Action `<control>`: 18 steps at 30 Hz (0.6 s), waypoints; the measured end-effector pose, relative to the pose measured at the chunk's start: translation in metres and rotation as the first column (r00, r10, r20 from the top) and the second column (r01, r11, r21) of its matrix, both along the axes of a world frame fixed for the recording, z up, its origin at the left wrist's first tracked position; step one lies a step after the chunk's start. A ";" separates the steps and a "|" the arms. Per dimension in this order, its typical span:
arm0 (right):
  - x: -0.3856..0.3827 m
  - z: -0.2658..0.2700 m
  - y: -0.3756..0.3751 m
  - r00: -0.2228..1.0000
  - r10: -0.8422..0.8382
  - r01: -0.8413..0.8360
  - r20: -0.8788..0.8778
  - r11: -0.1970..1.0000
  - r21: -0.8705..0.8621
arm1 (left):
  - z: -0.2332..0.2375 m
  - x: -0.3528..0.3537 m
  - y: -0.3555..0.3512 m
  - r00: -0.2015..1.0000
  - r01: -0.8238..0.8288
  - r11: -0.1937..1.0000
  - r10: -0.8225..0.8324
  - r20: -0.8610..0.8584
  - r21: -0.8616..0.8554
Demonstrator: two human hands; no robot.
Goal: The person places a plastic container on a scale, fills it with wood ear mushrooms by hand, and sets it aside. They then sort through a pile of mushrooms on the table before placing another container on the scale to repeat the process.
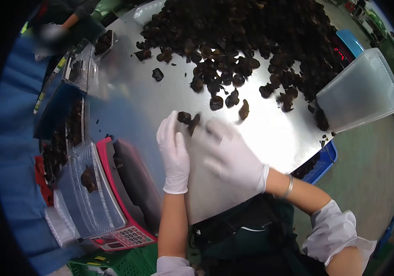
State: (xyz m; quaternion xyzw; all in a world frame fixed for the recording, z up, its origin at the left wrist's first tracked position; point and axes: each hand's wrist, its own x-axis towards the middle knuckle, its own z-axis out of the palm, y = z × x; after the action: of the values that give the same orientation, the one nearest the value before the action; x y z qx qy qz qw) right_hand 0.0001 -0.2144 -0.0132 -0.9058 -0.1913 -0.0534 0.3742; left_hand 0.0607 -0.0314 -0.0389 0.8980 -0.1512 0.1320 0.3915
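Over the tabletop (270, 138), near the pile (252, 32), the left hand (174, 154) is pinching dark mushrooms (188, 120). The right hand (229, 156) is touching them, blurred, so its grip cannot be told. A scale (128, 237) is sitting to the left.

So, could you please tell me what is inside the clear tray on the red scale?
One small clump of dark pieces lies in the clear tray. The tray covers most of the platform of the red scale, so that part cannot be seen.
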 end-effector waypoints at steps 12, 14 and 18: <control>0.027 -0.015 -0.052 0.944 -0.311 0.330 0.112 0.901 -0.280 | 0.013 -0.002 0.007 0.994 -0.108 0.885 0.102 -0.038 -0.454; -0.004 0.002 -0.038 0.985 -0.174 0.175 0.022 0.968 -0.182 | 0.012 -0.002 0.012 0.987 -0.159 0.849 0.141 -0.074 -0.504; -0.005 -0.024 -0.066 0.919 -0.313 0.322 0.240 0.947 0.003 | 0.015 0.001 0.018 0.969 -0.247 0.776 0.195 -0.152 -0.580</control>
State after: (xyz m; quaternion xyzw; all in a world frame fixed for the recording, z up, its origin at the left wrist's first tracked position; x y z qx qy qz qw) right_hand -0.0050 -0.2805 -0.0376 -0.9186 -0.0863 -0.2177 0.3184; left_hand 0.0615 -0.0132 -0.0240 0.7459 0.0206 0.1803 0.6408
